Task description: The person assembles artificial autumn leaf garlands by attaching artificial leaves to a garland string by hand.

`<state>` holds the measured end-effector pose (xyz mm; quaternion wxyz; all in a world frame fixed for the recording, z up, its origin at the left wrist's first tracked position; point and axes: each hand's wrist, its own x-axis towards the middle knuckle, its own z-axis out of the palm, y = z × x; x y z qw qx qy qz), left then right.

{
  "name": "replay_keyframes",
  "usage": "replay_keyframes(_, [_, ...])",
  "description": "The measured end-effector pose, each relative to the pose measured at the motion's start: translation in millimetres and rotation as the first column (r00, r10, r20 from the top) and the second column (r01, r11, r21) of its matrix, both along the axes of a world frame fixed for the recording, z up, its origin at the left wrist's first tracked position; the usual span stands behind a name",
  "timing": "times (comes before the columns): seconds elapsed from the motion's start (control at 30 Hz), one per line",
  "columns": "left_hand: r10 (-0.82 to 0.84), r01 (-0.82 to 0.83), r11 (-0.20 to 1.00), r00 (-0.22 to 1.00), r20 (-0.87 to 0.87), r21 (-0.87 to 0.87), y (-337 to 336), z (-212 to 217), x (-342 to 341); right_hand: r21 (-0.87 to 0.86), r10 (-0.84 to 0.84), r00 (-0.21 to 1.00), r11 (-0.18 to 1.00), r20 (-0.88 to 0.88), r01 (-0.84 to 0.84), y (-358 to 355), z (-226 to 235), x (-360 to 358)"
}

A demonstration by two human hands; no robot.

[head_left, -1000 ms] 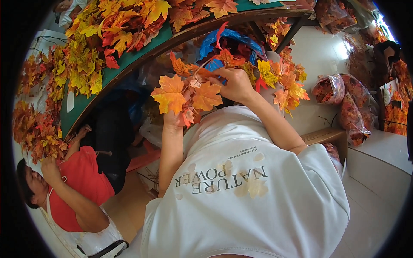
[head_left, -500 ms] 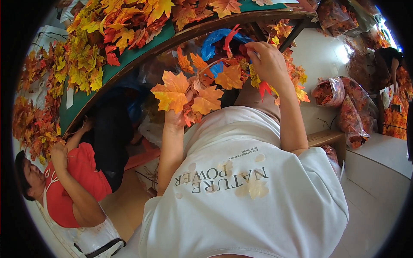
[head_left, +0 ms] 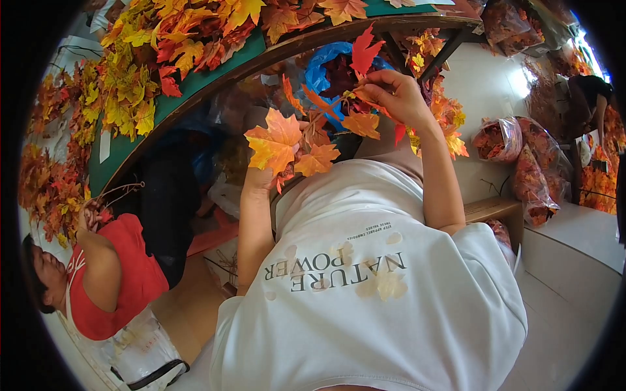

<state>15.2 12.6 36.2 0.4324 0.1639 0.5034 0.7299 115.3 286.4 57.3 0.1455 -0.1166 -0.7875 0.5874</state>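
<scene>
An artificial maple-leaf branch (head_left: 276,139) with orange and yellow leaves is in my left hand (head_left: 262,177). The leaves cover most of that hand's fingers, which are closed round the branch. At the branch's other end my right hand (head_left: 401,101) pinches with thumb and forefinger, where a bright red artificial maple leaf (head_left: 365,52) stands up. Whether the red leaf is joined to the branch is hard to make out. Behind the branch, a blue plastic bag (head_left: 317,70) holds dark red leaves.
A green-topped table (head_left: 124,146) with a wooden edge curves across the front, heaped with artificial leaves (head_left: 189,45). At left a co-worker in a red top (head_left: 124,274) handles a thin stem. Clear bags of leaves (head_left: 499,139) and a cardboard box (head_left: 492,208) stand at right.
The branch and my left hand have shifted slightly right. My right hand has moved a little lower, and the red leaf now shows broader and higher. The co-worker's arms have moved; a stem now shows there.
</scene>
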Motion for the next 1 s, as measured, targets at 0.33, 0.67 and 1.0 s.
replay_keyframes(0.33, [-0.094, 0.102, 0.993, 0.987, -0.131, 0.053, -21, 0, -18, 0.233, 0.109, 0.972, 0.971, -0.209, -0.059, -3, 8, 0])
replay_keyframes(0.67, [-0.013, -0.075, 0.980, 0.902, -0.431, -0.187, -48, -1, -44, 0.195, -0.031, 0.982, 0.978, -0.188, 0.068, 15, -7, 2])
replay_keyframes(1.0, [-0.044, -0.053, 0.977, 0.898, -0.437, -0.207, -61, -12, -45, 0.658, -0.328, 0.919, 0.745, 0.219, 0.109, 104, 1, 61])
